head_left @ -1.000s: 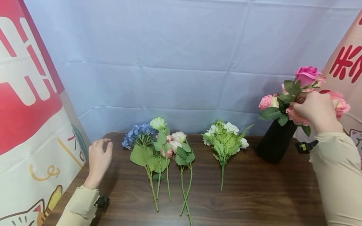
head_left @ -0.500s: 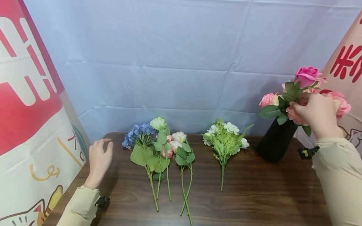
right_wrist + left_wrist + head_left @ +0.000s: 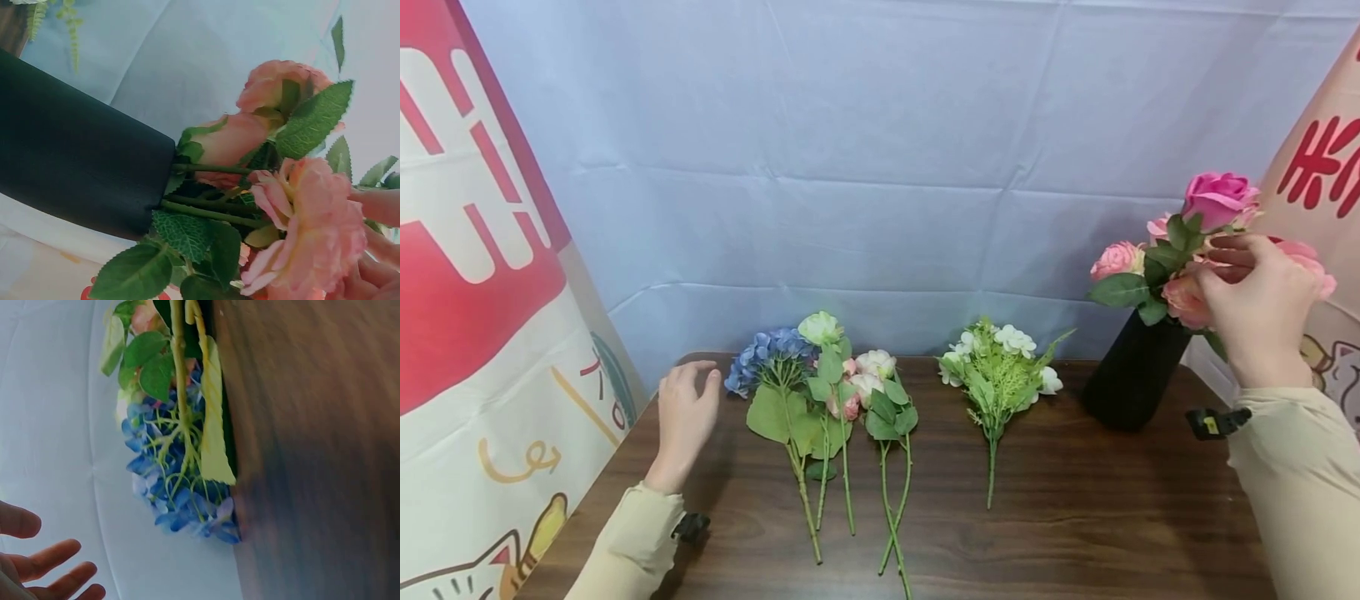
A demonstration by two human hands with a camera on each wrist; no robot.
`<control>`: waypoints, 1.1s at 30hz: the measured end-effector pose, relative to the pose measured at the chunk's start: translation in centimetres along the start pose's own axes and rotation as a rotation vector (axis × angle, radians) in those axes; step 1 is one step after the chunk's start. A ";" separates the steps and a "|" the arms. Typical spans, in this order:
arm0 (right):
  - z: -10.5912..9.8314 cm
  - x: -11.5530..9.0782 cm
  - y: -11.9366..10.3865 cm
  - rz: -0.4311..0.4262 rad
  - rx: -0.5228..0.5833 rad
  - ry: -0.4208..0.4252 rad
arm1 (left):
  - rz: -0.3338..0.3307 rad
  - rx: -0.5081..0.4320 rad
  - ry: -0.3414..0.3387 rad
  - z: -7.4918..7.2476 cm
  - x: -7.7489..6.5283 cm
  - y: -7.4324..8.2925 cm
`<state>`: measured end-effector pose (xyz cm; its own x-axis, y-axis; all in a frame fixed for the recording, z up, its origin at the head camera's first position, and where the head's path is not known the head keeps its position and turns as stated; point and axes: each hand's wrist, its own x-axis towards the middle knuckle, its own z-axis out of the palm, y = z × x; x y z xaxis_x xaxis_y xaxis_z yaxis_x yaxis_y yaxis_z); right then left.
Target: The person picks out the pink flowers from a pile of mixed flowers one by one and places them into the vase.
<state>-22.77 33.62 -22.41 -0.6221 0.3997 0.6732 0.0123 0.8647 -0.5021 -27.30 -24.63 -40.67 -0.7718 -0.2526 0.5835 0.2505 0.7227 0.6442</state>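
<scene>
My right hand (image 3: pixel 1262 296) is up among the flowers of a black vase (image 3: pixel 1138 371), thumb and fingers parted beside the blooms. A magenta rose (image 3: pixel 1221 200) stands tallest there, with pink roses (image 3: pixel 1117 260) and dark green leaves around it. In the right wrist view, fingertips (image 3: pixel 378 206) show at the right edge behind a pink bloom (image 3: pixel 315 222), and stems go down into the vase mouth. My left hand (image 3: pixel 687 421), fingers relaxed and holding nothing, is over the table's left side. Close to its right lies a blue hydrangea (image 3: pixel 767 358); the left wrist view shows loosely spread fingers.
On the brown wooden table (image 3: pixel 1060 517) lie a white-and-green rose stem (image 3: pixel 822 327), pale pink roses (image 3: pixel 872 367) with crossed stems, and a white flower bunch (image 3: pixel 1000 375) with ferny leaves. A pale blue cloth (image 3: pixel 865 167) hangs behind; printed cloths stand at both sides.
My right hand has drawn slightly back and down, its fingers parting from the stem under the magenta rose. My left hand has shifted right, toward the hydrangea.
</scene>
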 end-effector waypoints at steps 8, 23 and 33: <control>-0.5 -0.5 -0.1 0.006 0.000 -0.021 | 0.012 -0.025 -0.011 1.3 0.4 1.7; -0.6 -2.1 -1.7 -0.025 0.024 0.115 | -0.022 -0.087 -0.084 4.3 0.9 4.6; -0.4 -2.7 -2.1 -0.055 0.030 0.143 | -0.042 -0.099 -0.118 5.9 0.7 6.4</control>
<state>-20.80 30.89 -22.93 -0.5030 0.3933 0.7696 -0.0437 0.8777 -0.4772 -29.65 -16.38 -39.09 -0.8444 -0.1997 0.4971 0.2686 0.6450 0.7154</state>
